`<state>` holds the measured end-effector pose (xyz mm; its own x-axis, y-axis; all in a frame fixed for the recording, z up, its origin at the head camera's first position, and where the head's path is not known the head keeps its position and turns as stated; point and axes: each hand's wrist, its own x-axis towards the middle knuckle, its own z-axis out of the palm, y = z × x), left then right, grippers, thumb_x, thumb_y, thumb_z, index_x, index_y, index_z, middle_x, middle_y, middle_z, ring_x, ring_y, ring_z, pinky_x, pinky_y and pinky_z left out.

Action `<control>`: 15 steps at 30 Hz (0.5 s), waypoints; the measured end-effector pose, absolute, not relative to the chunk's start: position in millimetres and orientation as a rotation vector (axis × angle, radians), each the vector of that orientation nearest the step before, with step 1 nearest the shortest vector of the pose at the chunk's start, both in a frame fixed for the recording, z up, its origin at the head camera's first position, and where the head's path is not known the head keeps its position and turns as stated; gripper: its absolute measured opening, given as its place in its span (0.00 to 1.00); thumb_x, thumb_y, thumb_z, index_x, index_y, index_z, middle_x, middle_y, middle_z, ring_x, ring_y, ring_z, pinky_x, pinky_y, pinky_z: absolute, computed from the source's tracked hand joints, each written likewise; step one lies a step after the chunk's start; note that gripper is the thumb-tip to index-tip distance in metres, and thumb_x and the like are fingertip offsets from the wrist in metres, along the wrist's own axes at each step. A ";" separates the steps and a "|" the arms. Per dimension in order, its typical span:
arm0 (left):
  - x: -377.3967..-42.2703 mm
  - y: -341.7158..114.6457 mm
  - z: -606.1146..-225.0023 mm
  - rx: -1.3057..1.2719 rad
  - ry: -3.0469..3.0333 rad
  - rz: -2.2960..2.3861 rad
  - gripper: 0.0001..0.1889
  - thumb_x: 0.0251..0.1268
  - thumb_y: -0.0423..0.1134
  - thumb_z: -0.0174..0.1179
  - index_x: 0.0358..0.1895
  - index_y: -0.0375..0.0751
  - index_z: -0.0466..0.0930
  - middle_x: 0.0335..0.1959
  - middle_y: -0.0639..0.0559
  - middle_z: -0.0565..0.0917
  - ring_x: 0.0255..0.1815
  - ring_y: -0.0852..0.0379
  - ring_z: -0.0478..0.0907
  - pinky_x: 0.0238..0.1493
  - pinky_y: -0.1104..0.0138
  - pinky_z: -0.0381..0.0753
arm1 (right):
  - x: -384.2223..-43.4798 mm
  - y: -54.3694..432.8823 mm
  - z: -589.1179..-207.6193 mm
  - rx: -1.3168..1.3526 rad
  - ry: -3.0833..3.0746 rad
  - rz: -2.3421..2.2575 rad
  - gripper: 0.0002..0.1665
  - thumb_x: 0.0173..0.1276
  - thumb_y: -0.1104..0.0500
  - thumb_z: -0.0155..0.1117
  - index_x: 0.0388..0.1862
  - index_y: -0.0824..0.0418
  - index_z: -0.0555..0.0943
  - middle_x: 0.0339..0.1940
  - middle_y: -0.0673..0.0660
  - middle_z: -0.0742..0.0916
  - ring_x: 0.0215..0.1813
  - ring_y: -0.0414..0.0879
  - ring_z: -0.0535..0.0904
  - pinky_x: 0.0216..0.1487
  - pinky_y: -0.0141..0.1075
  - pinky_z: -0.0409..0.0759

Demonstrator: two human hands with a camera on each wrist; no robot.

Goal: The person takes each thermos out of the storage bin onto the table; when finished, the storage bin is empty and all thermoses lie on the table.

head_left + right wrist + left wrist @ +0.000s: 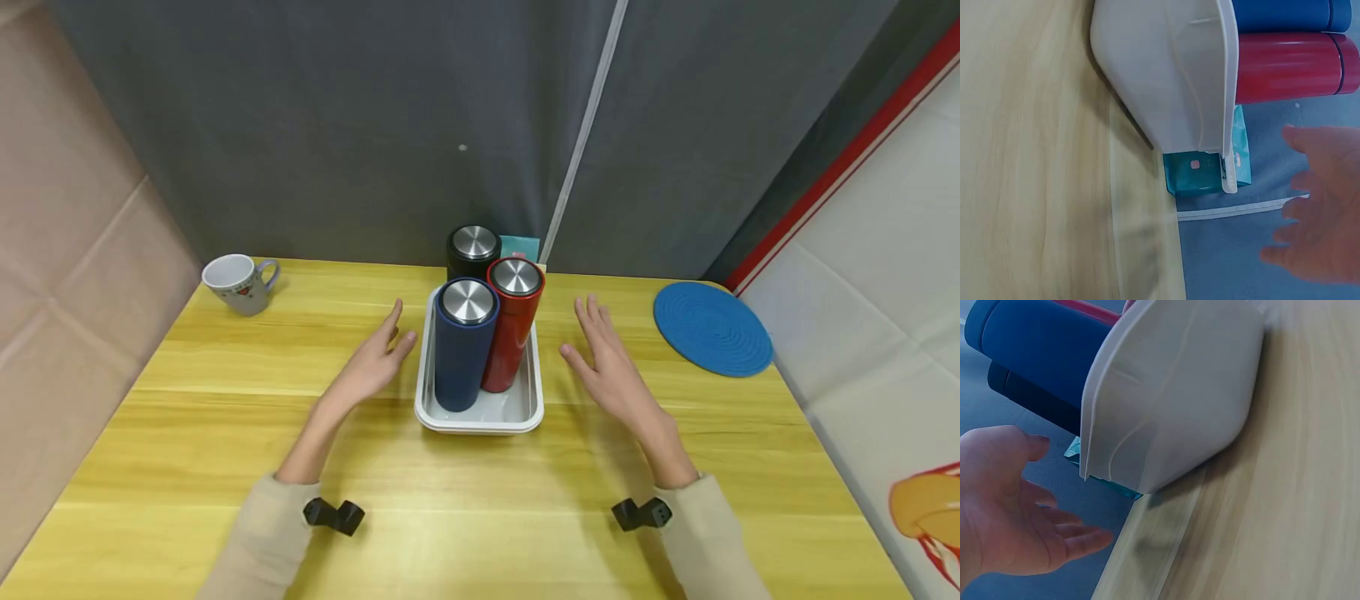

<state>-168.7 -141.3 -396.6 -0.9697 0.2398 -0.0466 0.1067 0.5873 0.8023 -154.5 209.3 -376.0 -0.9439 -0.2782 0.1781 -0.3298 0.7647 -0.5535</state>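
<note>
Two bare hands, one left (371, 362) and one right (611, 371), show. Between them come three tall cylindrical flasks with silver metal lid tops: one dark blue flask (467, 358), one red flask (513, 342) and one black flask (461, 258), the last beyond the fingertips. Also between the hands is one white rectangular tray (480, 428), and past it one teal packet (1192, 174). Outward of the left hand there is one pale, patterned mug (236, 283) with a single handle; outward of the right hand, one round blue ridged mat (712, 329).
</note>
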 end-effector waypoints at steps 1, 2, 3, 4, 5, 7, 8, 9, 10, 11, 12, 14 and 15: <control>-168.6 -140.7 -396.2 0.271 2.644 1.350 0.36 0.76 0.57 0.40 0.78 0.49 0.36 0.77 0.42 0.49 0.72 0.40 0.56 0.70 0.47 0.57 | -154.5 208.9 -375.8 0.512 -2.859 0.953 0.43 0.74 0.49 0.55 0.79 0.57 0.47 0.79 0.57 0.45 0.77 0.56 0.37 0.73 0.57 0.46; -168.8 -140.1 -395.7 0.254 2.624 1.376 0.36 0.77 0.55 0.42 0.78 0.47 0.38 0.76 0.41 0.51 0.70 0.39 0.61 0.67 0.47 0.63 | -154.4 208.1 -375.4 0.527 -2.848 0.977 0.44 0.73 0.50 0.57 0.79 0.56 0.47 0.79 0.56 0.46 0.78 0.55 0.38 0.73 0.57 0.46; -169.1 -139.4 -395.6 0.237 2.596 1.410 0.36 0.77 0.53 0.43 0.78 0.44 0.40 0.75 0.40 0.53 0.67 0.39 0.65 0.65 0.48 0.67 | -154.4 207.3 -374.8 0.541 -2.841 0.999 0.44 0.73 0.50 0.58 0.79 0.54 0.47 0.79 0.55 0.46 0.78 0.55 0.39 0.73 0.56 0.47; -169.3 -138.7 -395.7 0.220 2.567 1.444 0.35 0.77 0.51 0.45 0.78 0.42 0.42 0.74 0.38 0.56 0.64 0.39 0.69 0.62 0.49 0.71 | -154.5 206.4 -374.3 0.555 -2.831 1.015 0.45 0.72 0.50 0.59 0.79 0.53 0.47 0.79 0.54 0.47 0.78 0.54 0.40 0.73 0.56 0.48; -169.6 -137.7 -395.3 0.205 2.529 1.493 0.35 0.77 0.48 0.46 0.77 0.38 0.43 0.73 0.37 0.58 0.62 0.39 0.71 0.59 0.50 0.74 | -154.4 205.3 -373.6 0.570 -2.824 1.025 0.46 0.71 0.49 0.60 0.79 0.52 0.47 0.79 0.53 0.48 0.78 0.53 0.41 0.73 0.56 0.50; -170.0 -135.5 -395.5 0.183 2.446 1.592 0.34 0.76 0.45 0.47 0.76 0.32 0.46 0.70 0.33 0.62 0.57 0.38 0.75 0.53 0.52 0.79 | -154.6 202.7 -372.1 0.594 -2.813 1.055 0.48 0.70 0.49 0.62 0.79 0.52 0.47 0.79 0.52 0.48 0.78 0.53 0.43 0.72 0.57 0.52; -170.0 -134.2 -395.6 0.168 2.397 1.644 0.33 0.76 0.43 0.48 0.75 0.31 0.47 0.69 0.32 0.63 0.55 0.38 0.77 0.51 0.53 0.81 | -154.4 201.3 -371.2 0.600 -2.810 1.065 0.49 0.69 0.49 0.64 0.79 0.50 0.47 0.79 0.51 0.49 0.78 0.52 0.44 0.72 0.56 0.53; -169.8 -133.1 -395.6 0.157 2.358 1.683 0.33 0.76 0.42 0.49 0.74 0.29 0.48 0.67 0.31 0.65 0.54 0.38 0.77 0.49 0.53 0.81 | -154.6 200.0 -370.7 0.613 -2.803 1.081 0.49 0.68 0.49 0.64 0.79 0.50 0.47 0.79 0.51 0.50 0.77 0.51 0.45 0.71 0.56 0.55; -169.6 -132.0 -395.6 0.147 2.325 1.716 0.32 0.75 0.41 0.50 0.73 0.28 0.50 0.65 0.31 0.67 0.53 0.38 0.78 0.48 0.53 0.82 | -154.8 198.4 -369.8 0.629 -2.789 1.106 0.50 0.67 0.50 0.66 0.79 0.50 0.48 0.79 0.50 0.51 0.77 0.51 0.47 0.71 0.56 0.57; -169.2 -131.0 -395.6 0.138 2.298 1.742 0.31 0.75 0.40 0.50 0.73 0.28 0.51 0.63 0.31 0.68 0.52 0.39 0.78 0.46 0.53 0.83 | -154.9 196.6 -369.1 0.647 -2.773 1.137 0.50 0.66 0.50 0.67 0.79 0.50 0.48 0.79 0.50 0.52 0.77 0.50 0.48 0.70 0.54 0.59; -168.9 -130.3 -396.0 0.133 2.283 1.755 0.31 0.74 0.39 0.51 0.72 0.28 0.52 0.61 0.31 0.69 0.51 0.40 0.79 0.45 0.53 0.83 | -155.1 194.7 -368.4 0.662 -2.757 1.176 0.51 0.66 0.52 0.68 0.79 0.50 0.49 0.79 0.50 0.53 0.77 0.50 0.50 0.70 0.53 0.60; -168.1 -128.9 -396.6 0.121 2.269 1.770 0.29 0.74 0.38 0.51 0.71 0.28 0.55 0.58 0.32 0.71 0.46 0.42 0.80 0.42 0.52 0.84 | -155.8 190.7 -367.4 0.699 -2.715 1.261 0.51 0.64 0.55 0.69 0.79 0.51 0.51 0.78 0.51 0.55 0.76 0.49 0.52 0.69 0.50 0.64; -167.5 -128.4 -396.8 0.117 2.262 1.778 0.29 0.74 0.38 0.52 0.71 0.28 0.56 0.56 0.32 0.72 0.44 0.44 0.80 0.41 0.52 0.84 | -156.5 188.6 -366.9 0.715 -2.692 1.311 0.51 0.63 0.56 0.70 0.78 0.52 0.52 0.78 0.51 0.57 0.76 0.49 0.54 0.68 0.48 0.65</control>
<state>-167.5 -128.4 -396.8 -0.9626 0.2225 -0.1544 -0.0975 0.2470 0.9641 -156.5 188.6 -366.9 -0.8902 -0.3788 0.2530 -0.4328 0.5299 -0.7293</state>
